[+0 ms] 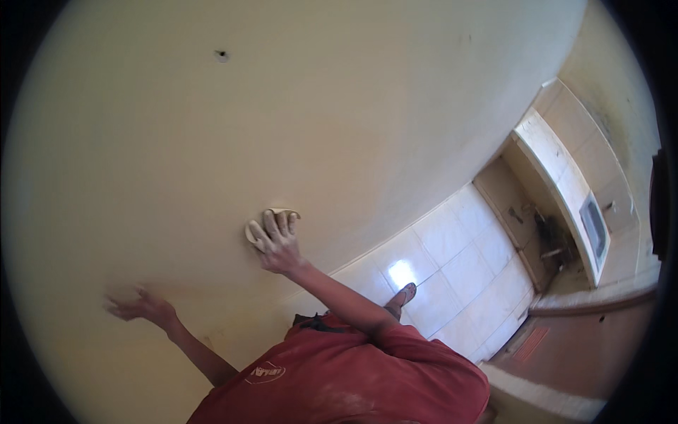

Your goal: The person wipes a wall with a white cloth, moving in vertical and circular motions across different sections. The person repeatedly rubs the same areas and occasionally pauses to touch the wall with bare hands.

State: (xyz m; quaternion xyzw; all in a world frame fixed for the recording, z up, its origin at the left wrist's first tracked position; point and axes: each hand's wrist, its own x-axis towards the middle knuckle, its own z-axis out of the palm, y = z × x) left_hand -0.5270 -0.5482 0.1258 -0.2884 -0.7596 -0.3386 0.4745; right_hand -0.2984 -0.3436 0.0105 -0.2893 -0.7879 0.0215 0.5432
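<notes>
The wall is the biggest thing here, one wide cream wall that fills most of the view, and it bends only because the camera bends straight lines. It has one small dark hole high up. Next comes the floor, made of pale shiny square tiles, with one bright spot of light on it. At the far side there is one low white ledge along the other wall. The person wears one red shirt and stands close to the wall, so both arms can reach it. One foot shows on the tiles, set back a little, which looks like a way to stay steady. The right hand is pressed flat on the wall with its fingers spread over one pale pad, so the pad is squeezed between the hand and the wall, about the middle of the view. Pressing it flat like that likely keeps it from slipping. The left hand is lower and off to the side, blurred, with its fingers apart and nothing in it. It seems to rest on the wall for balance, but I cannot tell if it really touches.
</notes>
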